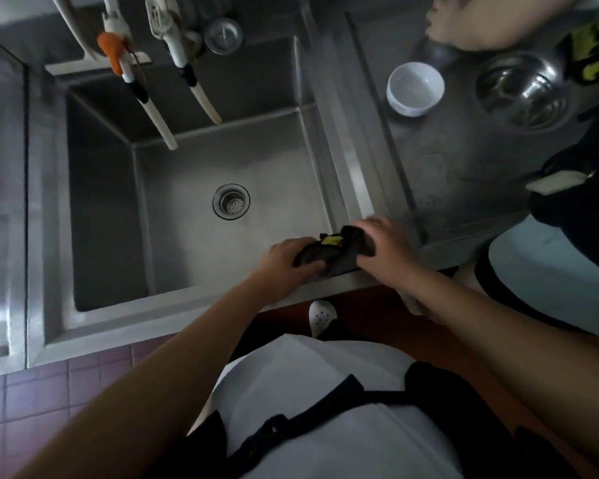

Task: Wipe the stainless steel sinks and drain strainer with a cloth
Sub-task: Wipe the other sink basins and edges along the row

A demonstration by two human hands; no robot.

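Note:
A deep stainless steel sink (pixel 187 174) fills the middle of the head view, with a round drain strainer (pixel 231 202) in its floor. A dark cloth (pixel 332 252) with a yellow patch lies bunched on the sink's near right corner rim. My left hand (pixel 287 259) grips the cloth's left end from inside the basin edge. My right hand (pixel 384 242) presses on the cloth's right end. Both hands hold the cloth between them.
Two spray hoses (pixel 187 77) hang over the sink's back. A loose strainer lid (pixel 223 35) rests on the back ledge. On the right drainboard stand a white bowl (pixel 415 88) and a steel bowl (pixel 523 91). Another person's hand (pixel 464 25) and dark sleeve (pixel 581 202) are at far right.

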